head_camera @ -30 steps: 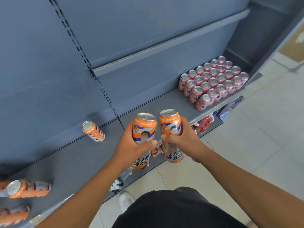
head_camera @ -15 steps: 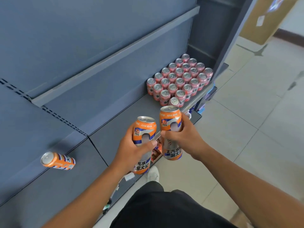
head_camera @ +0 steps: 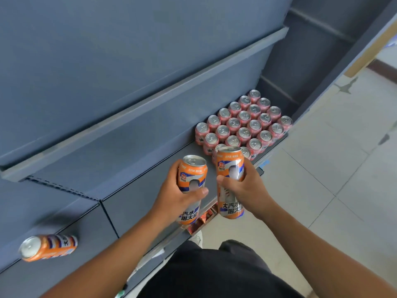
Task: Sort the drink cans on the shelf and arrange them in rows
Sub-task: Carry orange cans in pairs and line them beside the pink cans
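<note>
Pink cans (head_camera: 245, 123) look done: upright, packed in rows, just beyond your right fingers (head_camera: 247, 168).
Orange sorting looks barely begun.
Your left hand (head_camera: 174, 198) grips left can (head_camera: 192, 175); your right hand (head_camera: 249, 188) grips right can (head_camera: 229, 164). Both upright over shelf (head_camera: 139, 190) front.
Shelf also holds toppled can (head_camera: 48, 247), well left of your left fingers (head_camera: 174, 169).

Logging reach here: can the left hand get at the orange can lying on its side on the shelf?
Probably not yet. The left hand is full, gripping an upright orange can. The lying can sits apart to its left on the shelf, nothing between.
</note>
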`<state>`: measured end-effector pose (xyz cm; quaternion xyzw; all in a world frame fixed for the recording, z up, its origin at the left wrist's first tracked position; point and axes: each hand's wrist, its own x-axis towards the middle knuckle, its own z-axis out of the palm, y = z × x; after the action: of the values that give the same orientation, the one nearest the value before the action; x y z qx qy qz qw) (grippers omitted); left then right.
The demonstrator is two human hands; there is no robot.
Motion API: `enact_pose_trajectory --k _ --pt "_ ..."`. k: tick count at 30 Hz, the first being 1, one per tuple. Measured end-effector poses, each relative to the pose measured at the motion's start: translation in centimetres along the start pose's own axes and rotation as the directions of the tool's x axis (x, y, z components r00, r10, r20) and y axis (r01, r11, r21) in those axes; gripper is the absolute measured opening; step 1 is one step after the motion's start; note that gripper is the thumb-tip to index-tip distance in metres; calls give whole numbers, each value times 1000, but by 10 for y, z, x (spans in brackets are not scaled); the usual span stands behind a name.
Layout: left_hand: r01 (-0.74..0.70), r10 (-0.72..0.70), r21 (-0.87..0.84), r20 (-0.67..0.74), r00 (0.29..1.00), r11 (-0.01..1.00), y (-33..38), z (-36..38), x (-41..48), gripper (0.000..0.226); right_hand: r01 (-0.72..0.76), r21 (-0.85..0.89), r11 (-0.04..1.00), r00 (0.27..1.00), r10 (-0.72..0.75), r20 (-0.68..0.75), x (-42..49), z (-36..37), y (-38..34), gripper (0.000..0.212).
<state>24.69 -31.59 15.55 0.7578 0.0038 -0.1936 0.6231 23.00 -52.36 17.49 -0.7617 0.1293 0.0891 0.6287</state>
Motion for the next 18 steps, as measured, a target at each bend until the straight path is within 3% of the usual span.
enact_pose_trajectory --k 7,12,18 --pt "-12 16 101 -38 999 995 -6 -10 53 76 51 -103 993 995 -42 88 64 -6 -5 51" --pt "0 21 165 -129 991 986 -7 -8 83 75 134 -261 956 964 -66 256 115 -14 -2 79" --pt "98 -39 206 -271 962 974 -10 5 124 65 185 -260 948 898 -55 437 181 -21 2 68"
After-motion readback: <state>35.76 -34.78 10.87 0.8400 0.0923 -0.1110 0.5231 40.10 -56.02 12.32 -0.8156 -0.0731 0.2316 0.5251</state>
